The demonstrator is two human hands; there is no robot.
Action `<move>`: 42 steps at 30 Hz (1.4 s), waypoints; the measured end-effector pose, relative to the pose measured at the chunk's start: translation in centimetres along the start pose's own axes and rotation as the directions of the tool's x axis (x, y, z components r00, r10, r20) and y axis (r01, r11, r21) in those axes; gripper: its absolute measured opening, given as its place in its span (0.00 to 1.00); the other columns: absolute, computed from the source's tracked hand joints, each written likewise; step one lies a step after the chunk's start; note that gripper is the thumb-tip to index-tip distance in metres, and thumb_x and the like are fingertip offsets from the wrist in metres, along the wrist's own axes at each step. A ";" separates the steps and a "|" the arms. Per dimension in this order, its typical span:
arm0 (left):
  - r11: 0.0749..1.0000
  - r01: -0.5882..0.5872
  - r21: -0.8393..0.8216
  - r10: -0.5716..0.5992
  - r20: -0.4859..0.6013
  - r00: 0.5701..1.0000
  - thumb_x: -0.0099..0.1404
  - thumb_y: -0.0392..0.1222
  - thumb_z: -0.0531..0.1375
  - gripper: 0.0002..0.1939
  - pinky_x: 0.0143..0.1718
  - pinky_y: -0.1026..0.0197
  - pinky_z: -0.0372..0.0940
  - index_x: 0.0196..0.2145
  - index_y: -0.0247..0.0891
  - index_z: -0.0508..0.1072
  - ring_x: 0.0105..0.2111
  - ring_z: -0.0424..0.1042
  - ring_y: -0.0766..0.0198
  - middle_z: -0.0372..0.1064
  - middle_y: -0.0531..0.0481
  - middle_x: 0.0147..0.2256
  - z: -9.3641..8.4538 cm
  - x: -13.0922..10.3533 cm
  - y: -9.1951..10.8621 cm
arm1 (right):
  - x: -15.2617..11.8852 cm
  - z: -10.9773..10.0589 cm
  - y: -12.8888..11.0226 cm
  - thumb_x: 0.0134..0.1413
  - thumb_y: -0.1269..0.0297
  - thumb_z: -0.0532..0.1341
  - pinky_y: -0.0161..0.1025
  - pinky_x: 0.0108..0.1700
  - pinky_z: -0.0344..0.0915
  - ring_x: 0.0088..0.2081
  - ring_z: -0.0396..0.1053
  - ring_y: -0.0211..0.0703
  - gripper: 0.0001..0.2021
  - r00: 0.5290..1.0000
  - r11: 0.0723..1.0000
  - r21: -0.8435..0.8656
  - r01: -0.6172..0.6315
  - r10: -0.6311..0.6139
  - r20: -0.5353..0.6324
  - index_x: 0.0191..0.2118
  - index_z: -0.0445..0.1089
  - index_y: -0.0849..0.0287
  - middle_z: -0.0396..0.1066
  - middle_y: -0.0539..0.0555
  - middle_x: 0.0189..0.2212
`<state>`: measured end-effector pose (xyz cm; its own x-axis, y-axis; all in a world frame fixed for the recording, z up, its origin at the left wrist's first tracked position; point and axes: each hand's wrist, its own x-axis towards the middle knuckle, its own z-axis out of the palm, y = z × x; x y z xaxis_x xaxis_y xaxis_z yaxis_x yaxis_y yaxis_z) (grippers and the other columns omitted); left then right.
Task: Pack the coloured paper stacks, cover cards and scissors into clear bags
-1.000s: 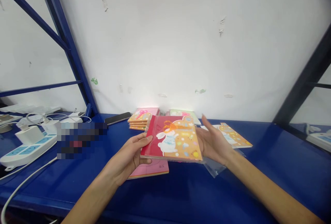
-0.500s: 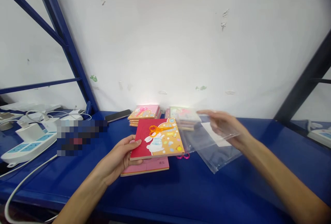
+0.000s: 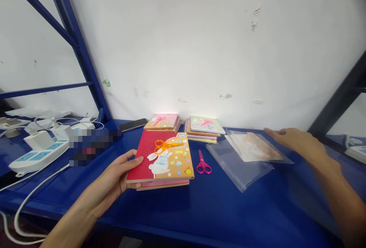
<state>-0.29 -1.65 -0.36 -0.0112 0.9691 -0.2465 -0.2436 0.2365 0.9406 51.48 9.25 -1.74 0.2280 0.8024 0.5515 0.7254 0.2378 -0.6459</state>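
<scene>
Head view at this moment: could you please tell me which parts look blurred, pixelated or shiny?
In the head view, the right hand looks softer than the rabbit-cover book in the left hand; in the head view, a pixelated patch hides whatever lies beside the white power strip; again in the head view, pale sheen shows on the clear plastic bag.

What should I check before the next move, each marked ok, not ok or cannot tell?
1. Left hand gripping the rabbit-cover book: ok, held at its left edge.
2. Orange scissors on the cover: ok; whether fastened, cannot tell.
3. Rabbit-cover book resting on the pink book below: cannot tell.
4. Magenta scissors clear of both books: ok, apart to their right.
5. Clear plastic bags separated: not ok, they overlap.
6. Right hand off the bags: cannot tell.
</scene>
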 end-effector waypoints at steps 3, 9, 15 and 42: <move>1.000 0.013 -0.002 -0.013 0.016 1.000 0.58 0.33 0.71 0.17 0.18 0.67 0.74 0.41 0.37 0.70 0.19 0.75 0.67 0.79 0.48 0.33 0.4 -0.4 -0.2 | -1.2 1.4 -4.6 0.56 0.45 0.65 0.57 0.38 0.59 0.31 0.70 0.60 0.15 0.990 0.980 -0.190 -0.055 0.030 -0.135 0.28 0.75 0.50 0.73 0.59 0.25; 0.998 0.059 0.016 -0.061 0.080 0.995 0.56 0.41 0.74 0.25 0.19 0.65 0.75 0.49 0.40 0.71 0.23 0.77 0.64 0.78 0.52 0.32 1.2 -0.9 -1.2 | -6.7 8.0 -15.6 0.62 0.45 0.62 0.50 0.46 0.66 0.43 0.72 0.54 0.17 0.918 0.939 0.208 0.275 -0.321 0.232 0.46 0.74 0.51 0.76 0.57 0.44; 0.994 0.059 0.088 -0.072 0.160 0.984 0.56 0.45 0.74 0.25 0.16 0.68 0.71 0.48 0.40 0.72 0.22 0.75 0.66 0.77 0.53 0.31 1.1 -1.4 -1.0 | -10.7 12.3 -18.0 0.58 0.46 0.67 0.47 0.46 0.64 0.43 0.70 0.53 0.15 0.732 0.866 0.285 0.410 -0.499 0.464 0.38 0.72 0.52 0.74 0.55 0.40; 0.983 -0.049 0.177 0.019 0.165 0.986 0.62 0.51 0.69 0.22 0.22 0.67 0.72 0.50 0.41 0.69 0.26 0.72 0.67 0.77 0.50 0.37 0.2 -0.7 -1.0 | -11.2 12.4 -17.8 0.64 0.40 0.59 0.34 0.28 0.56 0.27 0.62 0.36 0.24 0.617 0.799 0.508 -0.321 -0.230 0.752 0.40 0.74 0.60 0.72 0.52 0.31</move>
<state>0.18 -2.52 -1.05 0.1443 0.9718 -0.1868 -0.0671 0.1979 0.9779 28.00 2.81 -2.94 -0.5148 0.8524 0.0918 0.1769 0.2104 -0.9615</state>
